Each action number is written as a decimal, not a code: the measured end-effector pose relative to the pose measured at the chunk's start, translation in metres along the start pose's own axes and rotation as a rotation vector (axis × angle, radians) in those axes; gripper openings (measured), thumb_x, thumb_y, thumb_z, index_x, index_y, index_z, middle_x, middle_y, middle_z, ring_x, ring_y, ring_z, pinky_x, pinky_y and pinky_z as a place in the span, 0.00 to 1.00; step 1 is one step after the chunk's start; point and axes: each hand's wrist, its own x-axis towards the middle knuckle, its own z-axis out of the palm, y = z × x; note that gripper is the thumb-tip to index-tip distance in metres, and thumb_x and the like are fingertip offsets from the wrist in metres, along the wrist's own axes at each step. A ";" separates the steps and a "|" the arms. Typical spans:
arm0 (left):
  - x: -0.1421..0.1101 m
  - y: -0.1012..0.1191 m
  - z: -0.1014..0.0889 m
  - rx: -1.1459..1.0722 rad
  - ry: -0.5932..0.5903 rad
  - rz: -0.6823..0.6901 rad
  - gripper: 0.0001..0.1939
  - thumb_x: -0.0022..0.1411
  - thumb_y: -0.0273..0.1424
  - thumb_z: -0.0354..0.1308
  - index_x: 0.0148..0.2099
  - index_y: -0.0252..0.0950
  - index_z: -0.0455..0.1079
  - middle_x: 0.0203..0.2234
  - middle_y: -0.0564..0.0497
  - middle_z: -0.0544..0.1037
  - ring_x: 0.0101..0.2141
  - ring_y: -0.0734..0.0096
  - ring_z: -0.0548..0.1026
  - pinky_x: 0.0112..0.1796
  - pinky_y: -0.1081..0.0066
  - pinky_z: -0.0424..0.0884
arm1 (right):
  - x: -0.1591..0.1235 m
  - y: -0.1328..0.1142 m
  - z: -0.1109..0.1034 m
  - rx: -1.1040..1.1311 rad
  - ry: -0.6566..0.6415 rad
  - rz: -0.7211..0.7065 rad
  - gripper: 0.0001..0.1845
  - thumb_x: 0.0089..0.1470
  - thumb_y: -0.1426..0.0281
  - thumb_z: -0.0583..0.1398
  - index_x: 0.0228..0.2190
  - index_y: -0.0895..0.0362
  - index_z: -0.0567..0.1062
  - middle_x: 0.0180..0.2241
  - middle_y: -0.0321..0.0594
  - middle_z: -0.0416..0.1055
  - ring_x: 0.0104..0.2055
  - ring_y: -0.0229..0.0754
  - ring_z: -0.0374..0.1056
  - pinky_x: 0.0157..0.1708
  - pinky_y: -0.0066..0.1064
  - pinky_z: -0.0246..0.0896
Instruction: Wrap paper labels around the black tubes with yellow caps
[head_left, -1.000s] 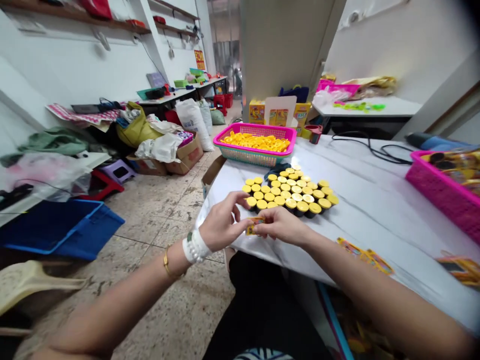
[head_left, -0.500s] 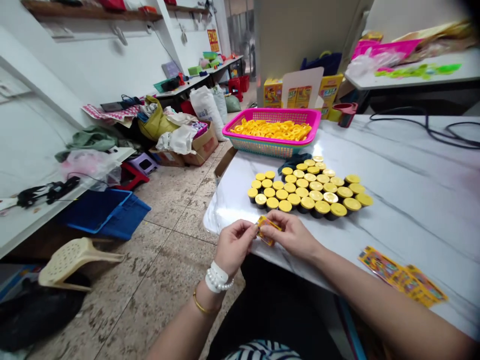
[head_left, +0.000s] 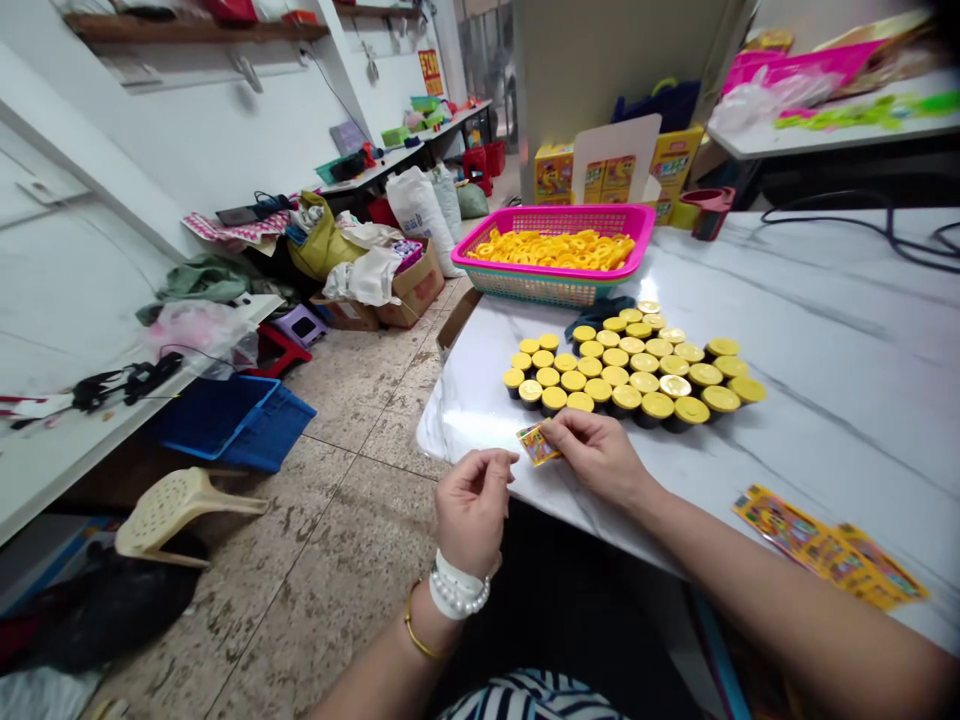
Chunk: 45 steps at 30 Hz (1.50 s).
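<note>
My right hand (head_left: 600,455) pinches a small yellow printed label (head_left: 537,444) between thumb and fingers, just above the table's front edge. Left of it, my left hand (head_left: 474,500) is apart from the label. Its thumb and forefinger are pressed together, and whether anything tiny is between them I cannot make out. Behind the hands stand several small dark tubs with yellow lids (head_left: 615,376), packed closely on the white marbled table (head_left: 832,340). More yellow printed labels (head_left: 825,545) lie fanned on the table beside my right forearm.
A pink basket (head_left: 551,218) full of yellow plastic pieces (head_left: 547,250) sits at the table's far left corner. Yellow boxes (head_left: 675,165), a red cup (head_left: 709,212) and a black cable (head_left: 885,230) are farther back. Left on the floor are a cream stool (head_left: 169,505) and a blue crate (head_left: 274,430).
Both hands were on the label half a second ago; now my left hand has come away to the left, leaving it in my right. The view has turned rightward.
</note>
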 end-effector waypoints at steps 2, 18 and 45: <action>0.000 -0.002 0.003 -0.007 -0.012 -0.002 0.20 0.60 0.46 0.62 0.37 0.32 0.79 0.22 0.53 0.70 0.16 0.84 0.60 0.17 0.78 0.56 | -0.002 0.001 0.001 0.000 -0.003 -0.031 0.22 0.56 0.53 0.61 0.23 0.58 0.74 0.22 0.36 0.70 0.25 0.36 0.62 0.26 0.28 0.57; 0.015 0.001 0.010 -0.359 -0.020 -0.344 0.20 0.44 0.40 0.75 0.29 0.30 0.74 0.13 0.59 0.67 0.12 0.88 0.57 0.14 0.82 0.47 | -0.009 -0.004 -0.009 -0.732 0.220 -0.624 0.11 0.60 0.64 0.62 0.30 0.58 0.78 0.27 0.40 0.73 0.29 0.38 0.68 0.29 0.28 0.60; 0.052 0.003 0.018 -0.805 -0.213 -0.619 0.16 0.45 0.25 0.72 0.37 0.27 0.72 0.26 0.54 0.74 0.15 0.93 0.55 0.13 0.87 0.43 | -0.007 -0.012 -0.014 -0.083 0.181 -0.241 0.15 0.54 0.67 0.66 0.45 0.53 0.75 0.38 0.41 0.74 0.36 0.40 0.70 0.35 0.35 0.73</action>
